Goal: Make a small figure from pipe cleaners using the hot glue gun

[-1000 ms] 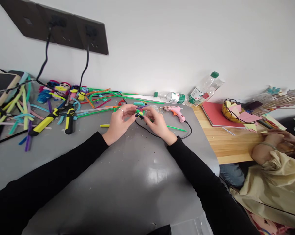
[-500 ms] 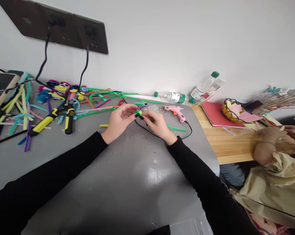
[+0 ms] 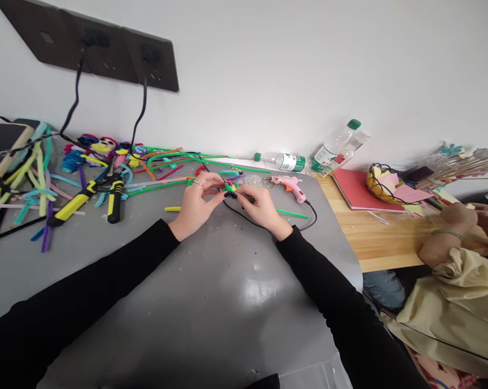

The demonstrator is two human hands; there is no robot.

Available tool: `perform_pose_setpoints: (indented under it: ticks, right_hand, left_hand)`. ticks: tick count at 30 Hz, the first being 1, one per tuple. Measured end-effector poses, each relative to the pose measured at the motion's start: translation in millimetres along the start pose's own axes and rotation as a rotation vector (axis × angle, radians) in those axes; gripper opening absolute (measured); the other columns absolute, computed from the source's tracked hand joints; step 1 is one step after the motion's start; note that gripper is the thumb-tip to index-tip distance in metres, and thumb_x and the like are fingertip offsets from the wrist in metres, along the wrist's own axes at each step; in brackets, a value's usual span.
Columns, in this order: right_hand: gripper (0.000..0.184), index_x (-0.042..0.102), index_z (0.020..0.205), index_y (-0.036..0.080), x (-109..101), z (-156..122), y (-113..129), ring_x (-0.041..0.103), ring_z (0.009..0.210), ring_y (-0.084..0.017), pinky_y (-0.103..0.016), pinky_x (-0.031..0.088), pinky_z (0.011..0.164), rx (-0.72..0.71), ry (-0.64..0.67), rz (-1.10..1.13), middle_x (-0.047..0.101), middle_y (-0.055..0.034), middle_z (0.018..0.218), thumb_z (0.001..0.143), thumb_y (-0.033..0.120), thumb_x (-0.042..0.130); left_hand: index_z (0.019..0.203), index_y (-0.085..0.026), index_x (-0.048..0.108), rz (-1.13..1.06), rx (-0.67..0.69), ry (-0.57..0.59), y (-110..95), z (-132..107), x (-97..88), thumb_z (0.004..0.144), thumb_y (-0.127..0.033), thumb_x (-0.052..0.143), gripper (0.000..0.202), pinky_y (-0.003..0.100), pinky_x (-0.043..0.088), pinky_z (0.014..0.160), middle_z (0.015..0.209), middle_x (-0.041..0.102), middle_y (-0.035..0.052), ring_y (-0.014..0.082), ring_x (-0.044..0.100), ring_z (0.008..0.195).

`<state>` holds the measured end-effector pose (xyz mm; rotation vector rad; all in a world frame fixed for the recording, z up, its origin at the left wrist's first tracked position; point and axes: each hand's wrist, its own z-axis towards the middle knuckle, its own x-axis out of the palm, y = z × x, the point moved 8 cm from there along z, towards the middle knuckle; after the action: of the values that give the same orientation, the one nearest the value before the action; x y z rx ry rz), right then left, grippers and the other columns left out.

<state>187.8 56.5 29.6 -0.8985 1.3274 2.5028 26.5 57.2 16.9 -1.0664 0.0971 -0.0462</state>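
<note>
Here it is, a small bright-green fuzzy craft piece, pinched between the fingertips of the left hand and the right hand! A dab of red shows by its upper edge; it's up off the grey tabletop, its lower part hidden by dark-nailed fingers.

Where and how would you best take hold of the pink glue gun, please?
Probably by the handle of the pink glue gun, from the near right: it slants that way, while the nozzle points left.
</note>
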Motion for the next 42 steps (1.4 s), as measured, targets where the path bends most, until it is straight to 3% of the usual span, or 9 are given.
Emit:
perform_pose_setpoints:
  ticks: [4, 16, 24, 34, 42]
  right_hand:
    - [0.034, 0.069, 0.089, 0.018, 0.6, -0.6, 0.0, 0.046, 0.066, -0.013, -0.026, 0.040, 0.067, 0.005, 0.005, -0.022, 0.062, -0.0015, 0.076, 0.105, 0.043, 0.053]
    - [0.035, 0.070, 0.092, 0.018, 1.7, -2.1, 0.0, 0.047, 0.067, -0.013, -0.026, 0.040, 0.066, -0.008, 0.024, -0.007, 0.064, -0.0024, 0.079, 0.106, 0.042, 0.051]
    - [0.039, 0.068, 0.086, 0.019, 1.1, -1.7, -1.0, 0.043, 0.065, -0.013, -0.027, 0.038, 0.065, -0.005, 0.014, -0.026, 0.058, -0.0010, 0.074, 0.106, 0.047, 0.050]
    - [0.031, 0.071, 0.092, 0.017, 1.3, -2.0, -1.7, 0.049, 0.068, -0.013, -0.026, 0.041, 0.068, -0.008, 0.022, 0.003, 0.065, -0.0028, 0.079, 0.105, 0.038, 0.052]
    - [0.035, 0.070, 0.091, 0.017, 2.3, -2.5, -3.2, 0.049, 0.069, -0.013, -0.026, 0.041, 0.068, -0.010, 0.027, -0.012, 0.065, -0.0030, 0.080, 0.106, 0.042, 0.051]
  left_hand:
    - [0.102, -0.023, 0.062, 0.032, 0.012, 0.003, 0.6, -0.2, 0.2, 0.091, -0.047, 0.077, 0.030, 0.044, 0.065, 0.091, 0.107, 0.075, 0.0091, 0.0245, 0.076, 0.101]
    - [0.107, -0.021, 0.064, 0.040, 0.014, 0.023, -3.6, 1.7, 2.0, 0.092, -0.050, 0.075, 0.034, 0.043, 0.064, 0.094, 0.110, 0.073, 0.0091, 0.0234, 0.076, 0.099]
    - [0.110, -0.021, 0.063, 0.073, 0.024, 0.047, -5.4, 0.7, 3.5, 0.094, -0.044, 0.072, 0.029, 0.041, 0.065, 0.094, 0.114, 0.073, 0.0096, 0.0237, 0.076, 0.104]
    - [0.111, -0.021, 0.066, 0.109, 0.045, 0.041, -5.3, 0.3, 3.4, 0.095, -0.040, 0.070, 0.025, 0.040, 0.066, 0.091, 0.113, 0.074, 0.0098, 0.0230, 0.076, 0.101]
    - [0.110, -0.019, 0.069, 0.146, 0.025, 0.056, -6.1, 0.4, 3.8, 0.095, -0.043, 0.069, 0.028, 0.036, 0.068, 0.088, 0.113, 0.077, 0.0107, 0.0231, 0.077, 0.099]
